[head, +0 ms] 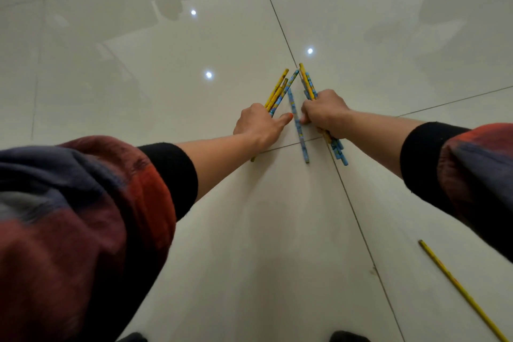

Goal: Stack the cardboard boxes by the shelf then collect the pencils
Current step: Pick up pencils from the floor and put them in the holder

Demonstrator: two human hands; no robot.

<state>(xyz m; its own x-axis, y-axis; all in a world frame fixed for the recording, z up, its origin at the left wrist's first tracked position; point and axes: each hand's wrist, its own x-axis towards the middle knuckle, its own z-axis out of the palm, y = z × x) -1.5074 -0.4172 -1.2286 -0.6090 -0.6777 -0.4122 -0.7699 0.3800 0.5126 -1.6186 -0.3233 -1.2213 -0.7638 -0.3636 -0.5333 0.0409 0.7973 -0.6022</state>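
Note:
My left hand grips a bundle of yellow and blue pencils low over the floor, their tips pointing up and away. My right hand grips another bundle of blue and yellow pencils, whose ends stick out below the fist. Between the two hands lies a single blue pencil flat on the tiles; fingers of my right hand touch its side, and my left thumb points toward it. No cardboard boxes or shelf are in view.
One long yellow pencil lies apart on the floor at the lower right. The floor is glossy pale tile with dark grout lines crossing under the hands. Two dark shoe tips show at the bottom edge.

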